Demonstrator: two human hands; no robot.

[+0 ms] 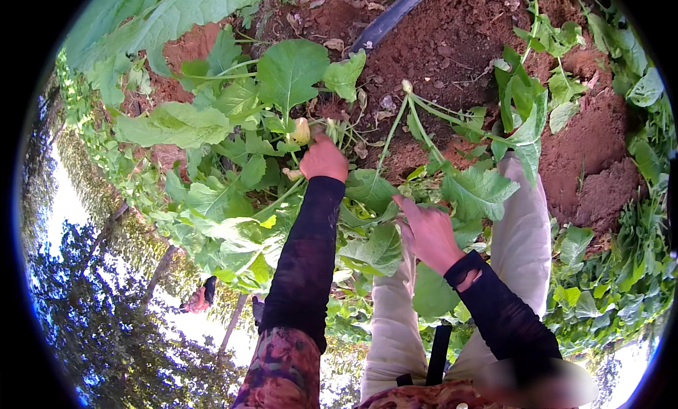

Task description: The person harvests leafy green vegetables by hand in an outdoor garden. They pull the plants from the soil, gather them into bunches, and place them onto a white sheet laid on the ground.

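My left hand [325, 158] reaches into the base of a clump of leafy green plants [212, 134]. Its fingers are curled in close to the soil and their tips are hidden, so what they grip does not show. Right beside it is a rounded pale yellow thing [300, 131], perhaps a root crown or a bud. My right hand [429, 232] is at the edge of a broad green leaf [374, 250], thumb and forefinger pinching it. Beyond that hand, a plant's pale stem end [407, 88] lies on the soil, its stalks and leaves [480, 190] spreading toward me.
Reddish-brown soil [452, 49] stretches ahead, crossed by a dark hose [395, 15]. More leafy plants [526, 91] stand at the right. My legs in pale trousers [522, 247] are close behind my right hand. Another person's hand [198, 299] shows at lower left, near trees.
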